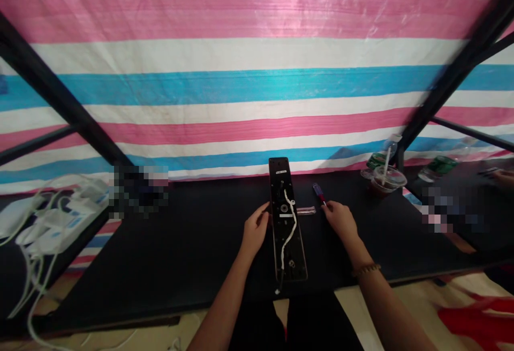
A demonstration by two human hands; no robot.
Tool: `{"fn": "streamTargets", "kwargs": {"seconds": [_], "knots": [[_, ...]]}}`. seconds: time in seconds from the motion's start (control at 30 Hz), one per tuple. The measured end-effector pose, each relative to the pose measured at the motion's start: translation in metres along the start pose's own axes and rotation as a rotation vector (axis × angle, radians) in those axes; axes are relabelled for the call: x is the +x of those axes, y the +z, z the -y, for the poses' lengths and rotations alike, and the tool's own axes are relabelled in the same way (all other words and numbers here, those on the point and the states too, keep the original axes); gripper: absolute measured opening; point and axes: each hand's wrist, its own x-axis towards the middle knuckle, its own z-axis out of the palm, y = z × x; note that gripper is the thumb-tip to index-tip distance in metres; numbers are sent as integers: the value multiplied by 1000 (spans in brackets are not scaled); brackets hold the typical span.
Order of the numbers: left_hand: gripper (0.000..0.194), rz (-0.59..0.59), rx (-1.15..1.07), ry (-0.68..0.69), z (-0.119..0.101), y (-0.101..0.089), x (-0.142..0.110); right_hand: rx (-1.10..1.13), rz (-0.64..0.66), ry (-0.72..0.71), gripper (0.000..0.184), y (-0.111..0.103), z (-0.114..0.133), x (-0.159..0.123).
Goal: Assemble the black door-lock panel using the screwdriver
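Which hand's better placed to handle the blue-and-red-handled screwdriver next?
Right hand, probably: it's at the shaft end of the screwdriver; the left hand is across the long black panel.

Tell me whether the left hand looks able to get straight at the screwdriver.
Probably not straight: the black panel lies between the left hand and the screwdriver, so it would likely need reaching over.
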Motion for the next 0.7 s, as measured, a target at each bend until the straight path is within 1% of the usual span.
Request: {"fn": "streamTargets", "kwargs": {"seconds": [0.07, 0.13, 0.2, 0.27, 0.33, 0.37, 0.4, 0.43, 0.47, 0.5, 0.53, 0.57, 0.63, 0.7], "knots": [[33, 2, 52, 12, 0, 1, -4, -139, 27, -28, 11, 3, -4, -1], [28, 14, 84, 30, -2, 2, -7, -308, 28, -97, 19, 6, -10, -1], [28, 36, 106, 44, -4, 3, -9, -388, -15, -196, 29, 9, -11, 1], [28, 52, 117, 47, -6, 3, -10, -284, -60, -292, 35, 15, -4, 4], [29, 56, 118, 40, -7, 2, -10, -45, -44, -339, 40, 26, 13, 6], [29, 53, 116, 33, -7, 1, -11, 107, 2, -319, 43, 33, 24, 5], [29, 46, 113, 23, -7, 1, -12, 268, 66, -260, 48, 41, 35, 5], [28, 33, 110, 9, -7, 1, -12, 422, 147, -171, 54, 50, 46, 3], [29, 15, 108, -7, -7, 1, -12, 548, 223, -89, 61, 59, 55, 2], [30, -10, 106, -27, -6, 1, -11, 637, 276, -43, 65, 68, 63, 0], [33, -36, 104, -48, -5, 2, -8, 693, 297, -22, 68, 76, 68, -1], [37, -61, 101, -70, -4, 3, -3, 717, 291, -24, 69, 82, 72, -2], [47, -106, 95, -102, -1, 7, 10, 703, 251, -46, 69, 91, 73, -2], [51, -137, 95, -105, 2, 12, 26, 674, 222, -45, 68, 94, 69, -3]]}}
